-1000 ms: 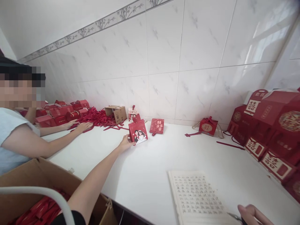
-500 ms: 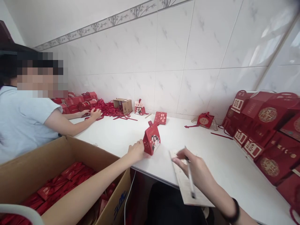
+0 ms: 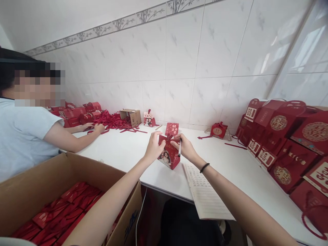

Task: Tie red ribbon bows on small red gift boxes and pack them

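A small red gift box (image 3: pixel 167 159) with a printed couple picture and a ribbon bow on top stands on the white table in front of me. My left hand (image 3: pixel 154 147) grips its upper left side, thumb against the top edge. On the other side, my right hand (image 3: pixel 185 145) has its fingertips at the ribbon and top of the box, and a pen (image 3: pixel 179 147) is tucked in its fingers. Below my right forearm lies an open notebook (image 3: pixel 202 194) with handwritten rows, overhanging the table's front edge.
An open carton (image 3: pixel 69 164) of red boxes stands at my lower left. Beyond it a co-worker (image 3: pixel 28 136) handles ribbons (image 3: pixel 112 119). Red gift boxes (image 3: pixel 284 136) are stacked at the right. A flat red box (image 3: pixel 172 128) and a small cardboard box (image 3: pixel 131 118) lie near the wall.
My right hand has left the notebook, pen still in it, and joined my left hand at the top of the gift box. The box has been turned, and my left hand has shifted higher.
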{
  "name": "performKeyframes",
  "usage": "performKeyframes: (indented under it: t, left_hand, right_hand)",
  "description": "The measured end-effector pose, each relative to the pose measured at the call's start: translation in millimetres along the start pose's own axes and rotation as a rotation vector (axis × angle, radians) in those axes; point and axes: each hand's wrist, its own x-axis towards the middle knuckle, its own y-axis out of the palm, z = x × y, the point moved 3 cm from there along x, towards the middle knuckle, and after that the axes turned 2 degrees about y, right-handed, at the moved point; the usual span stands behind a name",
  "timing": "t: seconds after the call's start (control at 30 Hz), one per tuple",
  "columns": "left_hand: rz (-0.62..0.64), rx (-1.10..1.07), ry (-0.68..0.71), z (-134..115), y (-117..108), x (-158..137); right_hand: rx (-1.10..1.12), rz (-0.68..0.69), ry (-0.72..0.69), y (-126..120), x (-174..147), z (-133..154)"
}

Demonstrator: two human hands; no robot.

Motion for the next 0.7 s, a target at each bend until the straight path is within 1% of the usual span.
performKeyframes:
  t: [0.07, 0.13, 0.2, 0.3, 0.37, 0.43, 0.5, 0.57, 0.63, 0.7]
  left_hand:
    - [-0.023, -0.040, -0.103, 16.3, 9.5, 7.6]
    - [-0.022, -0.068, -0.147, 22.3, 14.0, 7.6]
    - [-0.002, -0.069, -0.134, 19.0, 13.4, 3.7]
    - [0.059, -0.097, -0.117, 6.9, 9.2, -1.3]
    - [0.104, -0.119, -0.117, -1.2, 7.8, -1.8]
    - [0.165, -0.126, -0.093, -8.2, 9.0, -1.3]
    - [0.187, -0.092, -0.057, -13.2, 10.6, -1.9]
    - [0.127, -0.031, -0.019, -16.0, 10.5, -4.5]
    - [0.051, 0.021, 0.056, -18.6, 9.4, -8.6]
    - [0.039, 0.041, 0.154, -21.2, 9.5, -12.5]
  right_hand:
    - [0.022, 0.037, -0.017, 1.7, 5.2, -5.5]
    - [0.017, 0.076, -0.056, -1.4, 9.8, -8.8]
    - [0.017, 0.127, -0.109, -6.3, 12.8, -9.6]
    - [0.045, 0.194, -0.161, -7.8, 11.7, -8.4]
    - [0.075, 0.153, -0.157, -3.5, 7.7, -8.2]
    - [0.109, 0.041, -0.146, 2.7, 2.5, -8.9]
    - [0.140, -0.033, -0.140, 9.5, -2.2, -10.1]
    - [0.157, -0.031, -0.146, 14.6, -4.7, -10.9]
    - [0.188, -0.006, -0.163, 15.5, -5.2, -10.7]
    - [0.233, -0.001, -0.165, 12.7, -4.4, -9.3]
